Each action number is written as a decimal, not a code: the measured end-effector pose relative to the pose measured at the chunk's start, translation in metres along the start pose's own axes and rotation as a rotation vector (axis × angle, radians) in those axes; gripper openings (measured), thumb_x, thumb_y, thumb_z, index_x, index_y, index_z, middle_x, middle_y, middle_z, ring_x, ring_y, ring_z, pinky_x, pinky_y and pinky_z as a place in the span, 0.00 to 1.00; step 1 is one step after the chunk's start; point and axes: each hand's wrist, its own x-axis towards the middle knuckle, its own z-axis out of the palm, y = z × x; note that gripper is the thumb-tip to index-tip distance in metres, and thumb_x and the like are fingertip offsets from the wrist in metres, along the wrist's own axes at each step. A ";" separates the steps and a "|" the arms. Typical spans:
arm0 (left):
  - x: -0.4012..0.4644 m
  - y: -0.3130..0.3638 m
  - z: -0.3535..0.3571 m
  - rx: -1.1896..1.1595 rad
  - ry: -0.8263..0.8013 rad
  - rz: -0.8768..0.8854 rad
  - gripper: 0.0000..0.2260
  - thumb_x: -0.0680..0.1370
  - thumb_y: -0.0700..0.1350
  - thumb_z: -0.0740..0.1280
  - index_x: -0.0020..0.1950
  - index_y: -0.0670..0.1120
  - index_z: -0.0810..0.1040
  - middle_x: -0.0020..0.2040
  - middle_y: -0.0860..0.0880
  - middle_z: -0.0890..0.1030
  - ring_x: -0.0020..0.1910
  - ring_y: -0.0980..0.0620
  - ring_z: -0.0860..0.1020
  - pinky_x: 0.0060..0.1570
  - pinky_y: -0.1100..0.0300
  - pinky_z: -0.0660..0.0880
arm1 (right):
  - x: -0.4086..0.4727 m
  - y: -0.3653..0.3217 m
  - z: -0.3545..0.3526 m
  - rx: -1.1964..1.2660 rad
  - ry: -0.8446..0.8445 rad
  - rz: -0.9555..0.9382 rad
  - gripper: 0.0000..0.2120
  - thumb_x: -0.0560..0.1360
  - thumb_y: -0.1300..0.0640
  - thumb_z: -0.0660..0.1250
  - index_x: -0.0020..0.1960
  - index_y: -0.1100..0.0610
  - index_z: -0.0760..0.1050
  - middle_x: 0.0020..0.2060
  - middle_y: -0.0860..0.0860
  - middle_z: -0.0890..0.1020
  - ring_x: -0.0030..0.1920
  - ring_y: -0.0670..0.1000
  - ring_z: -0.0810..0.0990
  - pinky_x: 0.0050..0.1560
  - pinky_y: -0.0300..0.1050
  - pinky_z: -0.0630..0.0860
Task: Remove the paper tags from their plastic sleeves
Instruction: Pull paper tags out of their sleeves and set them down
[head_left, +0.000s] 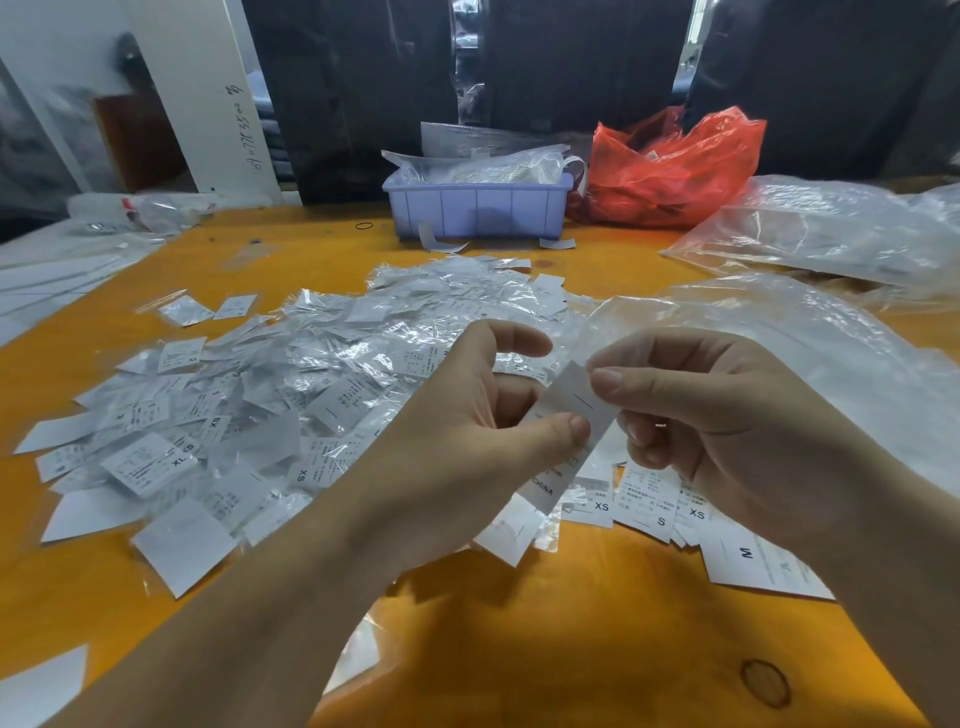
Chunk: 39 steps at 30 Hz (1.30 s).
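Both hands above orange desk (519, 649). Left hand (467, 441) pinches paper tag (571, 415) at its lower part; right hand (727, 415) pinches its top end. Pile of sleeved tags (285, 389) lies behind on desk.

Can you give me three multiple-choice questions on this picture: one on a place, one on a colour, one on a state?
1. Where is the tub?
A. at the table's far edge, beside the red bag
B. under the left hand
C. on the floor

2. What colour is the table?
A. white
B. orange
C. green

3. What are the hands doing?
A. resting flat
B. both pinching one tag
C. lifting the tub

Answers: 1 A, it stands left of the bag. 2 B, bare top is orange. 3 B, left hand and right hand each pinch it.
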 end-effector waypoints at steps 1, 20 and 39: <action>0.000 0.000 0.000 -0.003 0.008 -0.006 0.21 0.70 0.48 0.70 0.60 0.56 0.67 0.42 0.49 0.86 0.41 0.52 0.82 0.45 0.55 0.75 | 0.000 0.000 -0.001 -0.002 -0.005 -0.006 0.06 0.61 0.54 0.74 0.36 0.54 0.84 0.30 0.55 0.75 0.28 0.49 0.70 0.27 0.38 0.69; 0.001 0.003 0.000 -0.141 0.215 -0.120 0.03 0.78 0.40 0.67 0.48 0.42 0.80 0.32 0.53 0.81 0.28 0.61 0.76 0.26 0.69 0.69 | 0.000 -0.004 -0.004 -0.194 0.016 -0.091 0.12 0.60 0.48 0.74 0.38 0.55 0.85 0.27 0.51 0.77 0.28 0.50 0.69 0.27 0.39 0.68; 0.003 0.001 -0.003 -0.127 0.180 -0.174 0.06 0.79 0.39 0.64 0.44 0.43 0.80 0.31 0.49 0.80 0.26 0.56 0.71 0.24 0.67 0.67 | 0.003 0.000 -0.006 -0.064 0.088 -0.054 0.03 0.65 0.57 0.72 0.33 0.55 0.82 0.26 0.50 0.74 0.27 0.47 0.67 0.26 0.38 0.66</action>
